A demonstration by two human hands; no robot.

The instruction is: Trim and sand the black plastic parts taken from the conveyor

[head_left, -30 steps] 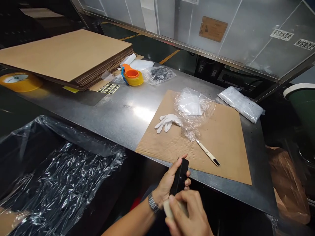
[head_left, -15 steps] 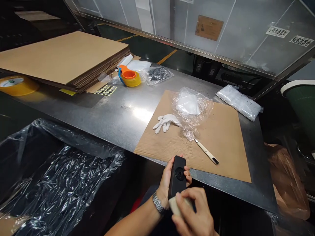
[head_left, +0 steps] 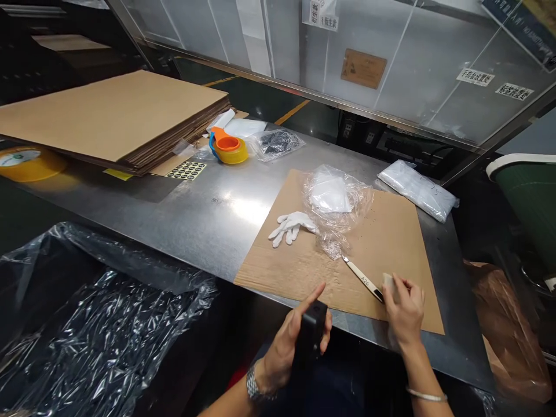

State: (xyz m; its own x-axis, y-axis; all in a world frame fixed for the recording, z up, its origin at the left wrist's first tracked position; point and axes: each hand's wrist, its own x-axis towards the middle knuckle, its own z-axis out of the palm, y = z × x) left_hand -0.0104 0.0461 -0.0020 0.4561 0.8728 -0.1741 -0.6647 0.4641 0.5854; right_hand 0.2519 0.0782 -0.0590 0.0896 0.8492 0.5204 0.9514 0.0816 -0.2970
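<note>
My left hand [head_left: 284, 344] grips a small black box-shaped part [head_left: 313, 324] in front of the table's near edge. Its index finger points forward along the part. My right hand [head_left: 406, 307] is over the cardboard sheet [head_left: 269, 263], pinching a small cream-coloured block [head_left: 389, 285]; I cannot tell whether it is rubber or sponge. Just left of that hand lies a pale-handled craft knife [head_left: 362, 279] marked A26, its tip at a crumpled clear plastic bag [head_left: 362, 197] with white sheets [head_left: 330, 194] in it. Beside the bag is a white glove [head_left: 293, 226].
A cardboard stack [head_left: 117, 116], an orange tape dispenser [head_left: 230, 147] and a round-label sheet [head_left: 186, 170] stand toward the left of the metal table [head_left: 195, 226]. A wrapped white packet [head_left: 419, 188] lies at the right. A plastic-lined bin [head_left: 99, 324] is at lower left.
My right hand has moved away from the black part, up and right to the cardboard beside the craft knife, with the pale block. My left hand has tilted the black part and its round recess is hidden.
</note>
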